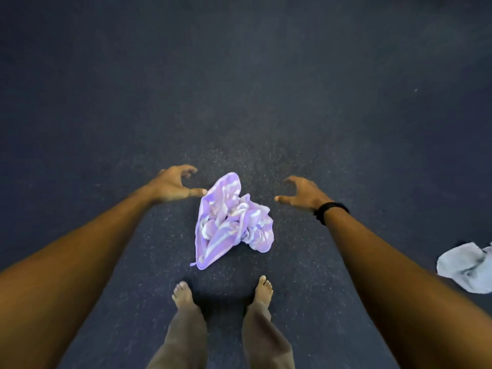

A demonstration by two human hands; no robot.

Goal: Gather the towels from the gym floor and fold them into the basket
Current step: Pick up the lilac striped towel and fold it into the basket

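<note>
A crumpled purple towel with white stripes lies on the dark floor just ahead of my bare feet. My left hand hovers at its upper left, fingers loosely curled, holding nothing, the thumb tip near the towel's edge. My right hand, with a black band on the wrist, hovers to the towel's right with a gap between them, fingers loosely curled and empty. A second, pale grey-white towel lies crumpled at the right edge of the view. No basket is in view.
Dark speckled gym floor stretches out ahead and to both sides. My two bare feet and trouser legs stand just behind the purple towel.
</note>
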